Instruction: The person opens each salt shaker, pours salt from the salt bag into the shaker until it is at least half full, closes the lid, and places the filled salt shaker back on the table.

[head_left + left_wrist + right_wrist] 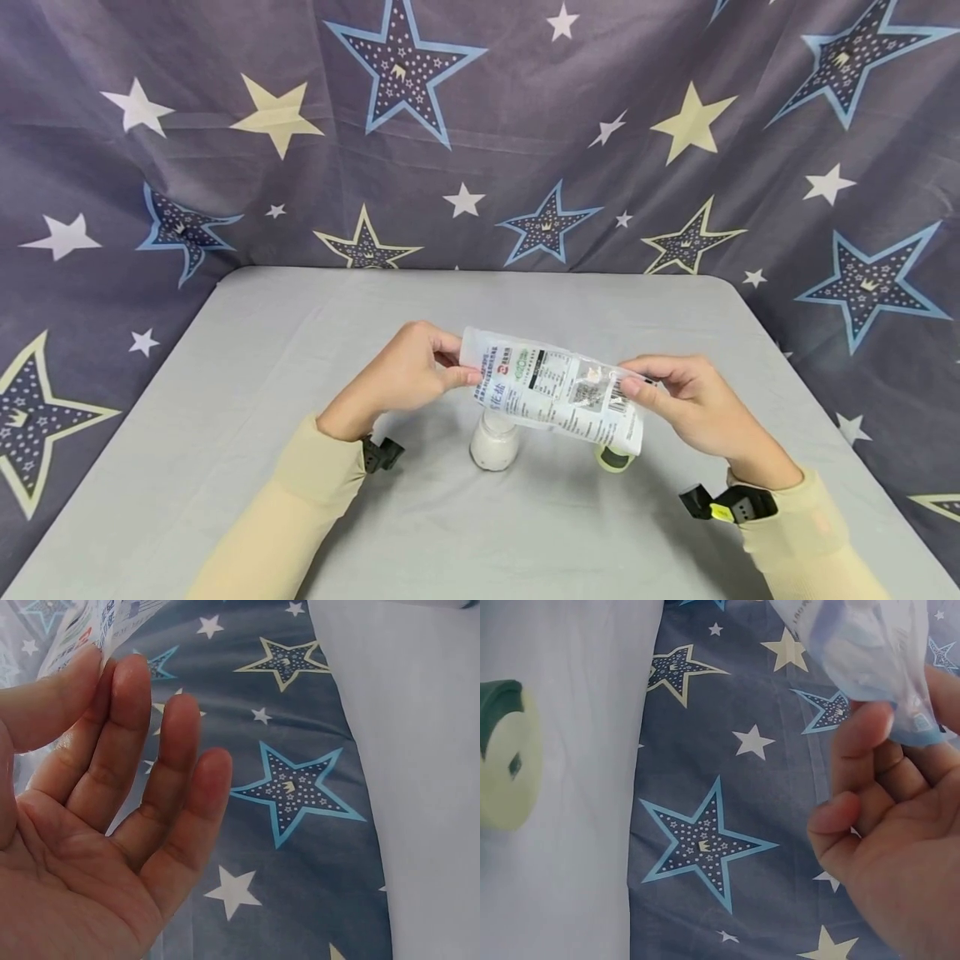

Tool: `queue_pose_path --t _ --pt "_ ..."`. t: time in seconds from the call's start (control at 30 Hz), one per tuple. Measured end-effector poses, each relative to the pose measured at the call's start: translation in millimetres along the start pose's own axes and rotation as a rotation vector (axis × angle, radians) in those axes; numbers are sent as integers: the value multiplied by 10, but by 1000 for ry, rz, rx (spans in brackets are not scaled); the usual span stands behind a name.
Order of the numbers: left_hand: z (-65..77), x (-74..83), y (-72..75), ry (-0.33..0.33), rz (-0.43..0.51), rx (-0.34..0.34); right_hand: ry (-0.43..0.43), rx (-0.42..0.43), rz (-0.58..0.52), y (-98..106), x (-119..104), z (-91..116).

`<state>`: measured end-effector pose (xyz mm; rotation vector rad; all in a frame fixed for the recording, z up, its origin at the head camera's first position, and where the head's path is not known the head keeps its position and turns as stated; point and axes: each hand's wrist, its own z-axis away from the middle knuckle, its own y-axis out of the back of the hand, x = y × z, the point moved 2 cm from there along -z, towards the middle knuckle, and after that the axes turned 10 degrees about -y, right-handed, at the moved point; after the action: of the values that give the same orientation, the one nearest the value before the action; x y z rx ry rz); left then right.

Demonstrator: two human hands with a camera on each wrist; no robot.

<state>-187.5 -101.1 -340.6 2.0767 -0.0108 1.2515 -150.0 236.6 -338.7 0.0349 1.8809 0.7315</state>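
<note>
Printed packet (553, 388), left hand (414, 372) and right hand (696, 410) pinching opposite ends, grey table (465, 533) below

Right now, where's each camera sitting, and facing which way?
Head: on the head, facing forward and down at the packet; left hand, right hand and sleeves show.
Left wrist: worn there, facing the left palm, star-patterned cloth behind.
Right wrist: worn there, facing the right palm, green object at left.
Both wrist views share the packet and cloth.
</note>
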Motion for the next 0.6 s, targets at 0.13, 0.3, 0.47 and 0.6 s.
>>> queue_pose_path --t 0.13,0.3,0.47,0.6 --pt "-3 33 13 -32 -10 8 -25 -29 -1 3 58 20" --pt "-6 70 21 -57 -17 22 -36 -60 -10 3 113 35" --pt "-7 103 32 -80 -29 41 -45 -91 -14 -2 147 47" --pt "-20 142 34 -96 -30 45 -54 -109 -10 -4 175 63"
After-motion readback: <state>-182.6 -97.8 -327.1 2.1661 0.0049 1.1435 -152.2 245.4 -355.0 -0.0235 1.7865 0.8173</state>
